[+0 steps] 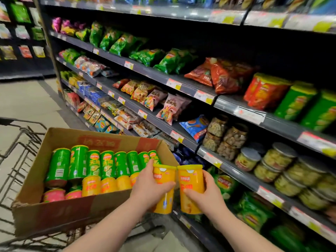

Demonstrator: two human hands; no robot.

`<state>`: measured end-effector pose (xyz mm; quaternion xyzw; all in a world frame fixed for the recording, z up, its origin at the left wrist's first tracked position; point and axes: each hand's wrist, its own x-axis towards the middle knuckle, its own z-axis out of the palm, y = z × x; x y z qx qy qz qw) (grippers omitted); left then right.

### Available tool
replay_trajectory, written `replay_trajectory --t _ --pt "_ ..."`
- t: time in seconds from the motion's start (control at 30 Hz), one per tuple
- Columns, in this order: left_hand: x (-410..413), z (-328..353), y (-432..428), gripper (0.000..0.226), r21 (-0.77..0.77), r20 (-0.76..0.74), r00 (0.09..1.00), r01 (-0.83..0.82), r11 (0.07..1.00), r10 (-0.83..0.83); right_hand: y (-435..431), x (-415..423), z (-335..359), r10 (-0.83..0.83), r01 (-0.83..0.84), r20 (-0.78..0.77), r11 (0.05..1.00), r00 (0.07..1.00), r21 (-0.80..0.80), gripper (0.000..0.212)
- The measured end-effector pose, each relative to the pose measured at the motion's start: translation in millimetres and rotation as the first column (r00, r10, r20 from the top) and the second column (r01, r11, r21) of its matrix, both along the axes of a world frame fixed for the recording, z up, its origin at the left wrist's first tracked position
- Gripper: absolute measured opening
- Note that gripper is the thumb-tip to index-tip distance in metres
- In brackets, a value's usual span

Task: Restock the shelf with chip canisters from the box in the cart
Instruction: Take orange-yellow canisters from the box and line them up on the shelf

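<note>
Yellow and upright, two chip canisters sit nearest the camera, side by side and almost touching. The left hand [151, 186] wraps its fingers round the left canister [164, 174], and the right hand [206, 194] curls round the right canister [190, 180] from the other side. Both canisters are held in the air just past the right-hand corner of the cardboard box [54, 211], between it and the lower shelves. The box rests in the wire cart [21, 142] with its flaps open. Inside it a row of green canisters [94, 164] lies on its side, with more yellow canisters [98, 186] in front and two pink-ended canisters [54, 195] at the near left corner. To the right runs the dark shelf unit [181, 84], with price tags along each edge. Clear jars [278, 157] with grey lids stand on a lower shelf beyond the hands. Tall green and red canisters [294, 104] stand on the shelf above, and green chip bags [163, 60] fill the shelves farther off.
</note>
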<state>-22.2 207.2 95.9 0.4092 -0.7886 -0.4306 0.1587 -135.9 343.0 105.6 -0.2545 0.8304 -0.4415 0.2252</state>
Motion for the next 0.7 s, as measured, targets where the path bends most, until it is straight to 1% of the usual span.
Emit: replay_trajectory --t 0.17,0.27,0.33,0.57,0.7 --pt "-61.7 9.9 92.6 0.105 0.030 -0.020 0.987 0.160 0.987 -0.159 110.2 -39.9 9.9 -0.170 0.170 0.021 0.985 0.985 0.002 0.089" --pt "-93.8 13.0 153.6 0.109 0.070 -0.045 0.965 0.260 0.963 -0.258 177.2 -62.0 15.6 -0.260 0.260 0.021 0.966 0.965 0.001 0.089" --pt "-114.3 16.7 193.4 0.111 0.071 -0.052 0.947 0.319 0.945 -0.316 220.1 -76.4 17.1 -0.317 0.317 0.017 0.948 0.948 -0.014 0.089" --pt "-160.2 29.1 272.2 0.107 0.037 -0.074 0.900 0.433 0.901 -0.430 304.4 -107.1 27.5 -0.406 0.407 0.028 0.912 0.913 -0.043 0.087" --pt "-177.7 42.0 291.3 0.105 0.003 -0.089 0.880 0.468 0.884 -0.466 325.0 -122.2 34.9 -0.417 0.421 0.056 0.902 0.907 -0.095 0.083"
